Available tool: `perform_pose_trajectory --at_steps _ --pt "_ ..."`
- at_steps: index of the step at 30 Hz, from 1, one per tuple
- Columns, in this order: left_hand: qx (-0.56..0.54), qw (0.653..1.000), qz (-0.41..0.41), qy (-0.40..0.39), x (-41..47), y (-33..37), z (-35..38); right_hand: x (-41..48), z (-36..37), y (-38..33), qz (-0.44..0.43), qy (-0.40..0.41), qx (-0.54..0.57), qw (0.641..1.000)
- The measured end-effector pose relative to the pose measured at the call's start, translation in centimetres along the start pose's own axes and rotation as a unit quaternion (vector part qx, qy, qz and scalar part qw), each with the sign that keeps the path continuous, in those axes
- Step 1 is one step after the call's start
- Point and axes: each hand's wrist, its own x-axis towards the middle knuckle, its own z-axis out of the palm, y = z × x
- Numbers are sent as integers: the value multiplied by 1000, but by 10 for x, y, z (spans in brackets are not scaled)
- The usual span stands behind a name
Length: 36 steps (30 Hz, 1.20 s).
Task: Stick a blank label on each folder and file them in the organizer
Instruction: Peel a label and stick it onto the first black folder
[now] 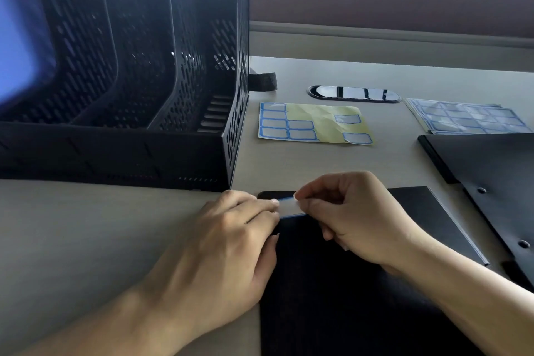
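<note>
At the far left a black perforated metal file organizer (pixel 121 150) stands upright on the pale grey desk (pixel 72 240), its slanted dividers forming several slots. Just in front of its right corner, the left hand (pixel 228 240) lies knuckles up with the forearm on the desk. Its fingertips are gathered at the left end of a small white blue-edged rectangular label (pixel 289 207), pinching it. The right hand (pixel 352 217) comes in from the lower right, fingers curled, with thumb and forefinger pinching the label's right end. The label is stretched between the two hands over the top left corner of a flat black folder (pixel 346 303). Whether it touches the cover cannot be told. Beyond the hands lies a yellow backing sheet of blue-bordered labels (pixel 315 124), partly peeled. Farther right are a stack of full label sheets (pixel 468 118) and more black folders (pixel 491 170).
</note>
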Motion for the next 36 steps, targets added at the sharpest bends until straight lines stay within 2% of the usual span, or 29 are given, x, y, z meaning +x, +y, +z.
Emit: perform_pose_trajectory --at_steps 13,22,36 --pt "20 1000 2 -24 1 -2 0 1 1 -2 7 25 -1 1000" --pt "39 997 15 -70 0 -4 1 3 -2 -3 31 46 24 998" --pt "67 995 26 -74 3 -1 2 1 -1 -6 37 54 35 997"
